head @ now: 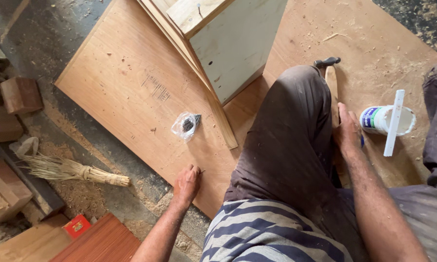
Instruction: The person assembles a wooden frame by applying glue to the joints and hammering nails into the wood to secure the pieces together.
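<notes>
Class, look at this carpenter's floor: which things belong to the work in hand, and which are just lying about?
In use:
left hand pinching what looks like a small nail on the plywood sheet
right hand on the hammer
bag of nails
pale wooden box

Lying about:
straw brush
white tub with a stick across it
wood offcuts

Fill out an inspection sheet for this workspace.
Surface: plywood sheet on the floor, dusted with sawdust.
Job's things: hammer under the right hand; small nail at the left hand fingertips.
Clutter: bag of nails, white tub with a stick across it, pale box.
Hands: left pinching at the sheet; right resting on the hammer handle.
Cables: nothing seen.
Surroundings: broom, wood offcuts, red board.
</notes>
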